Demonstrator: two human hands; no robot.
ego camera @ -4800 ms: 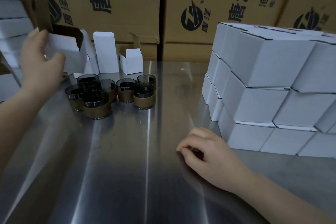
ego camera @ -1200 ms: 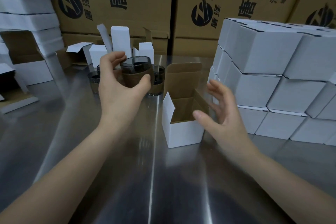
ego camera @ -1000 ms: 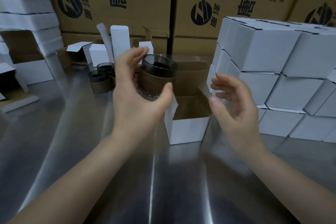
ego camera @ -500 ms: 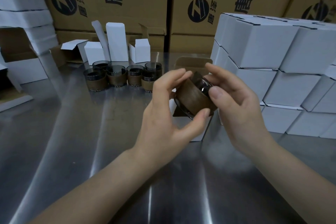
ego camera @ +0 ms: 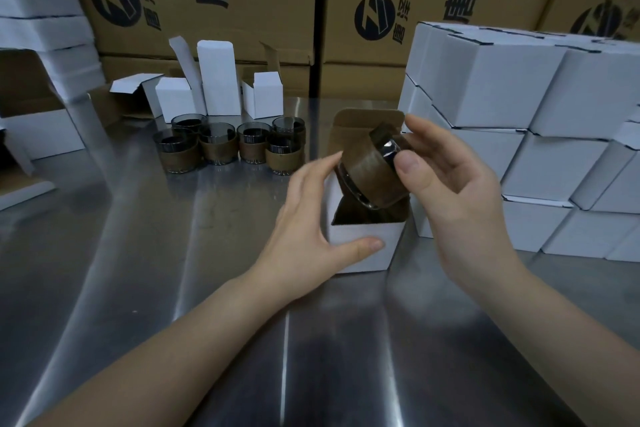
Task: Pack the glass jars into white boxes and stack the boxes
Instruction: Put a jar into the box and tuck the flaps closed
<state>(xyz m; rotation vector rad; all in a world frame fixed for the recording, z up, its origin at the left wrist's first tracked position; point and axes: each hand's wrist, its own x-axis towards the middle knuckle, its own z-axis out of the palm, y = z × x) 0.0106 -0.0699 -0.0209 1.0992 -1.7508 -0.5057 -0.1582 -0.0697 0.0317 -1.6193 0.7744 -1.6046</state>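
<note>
Steel tabletop [ego camera: 138, 288], brown cartons [ego camera: 242, 10] behind; right hand [ego camera: 460, 198] grips tilted jar [ego camera: 370, 177], left hand [ego camera: 311, 229] holds open box [ego camera: 360, 230].

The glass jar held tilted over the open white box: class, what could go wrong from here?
1. The glass jar is tilted in the right hand; its lower edge could catch the rim of the open white box and crumple it.
2. Pinched between thumb and fingers, it might slip and hit the metal table.
3. The right hand works close to the stacked boxes; a nudge might shift them.
</note>
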